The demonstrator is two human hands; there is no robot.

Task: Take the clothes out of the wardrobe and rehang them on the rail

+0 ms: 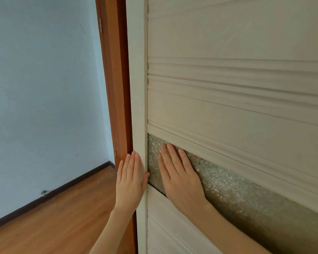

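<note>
Both hands lie flat and spread, holding nothing: the left hand (130, 182) on the wardrobe door (228, 99)'s edge stile, the right hand (180, 178) on its textured glass band (246, 197). Sliding should go best with even sideways pressure. No clothes or rail show. Left of the door lie wooden floor (59, 217) and pale wall (40, 88).

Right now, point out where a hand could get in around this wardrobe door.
Free: the floor between the wall and the brown frame. Crowded: the door's left edge lies close against that frame, the left hand covering it; the right hand lies flat on the patterned glass strip. No opening shows.
</note>
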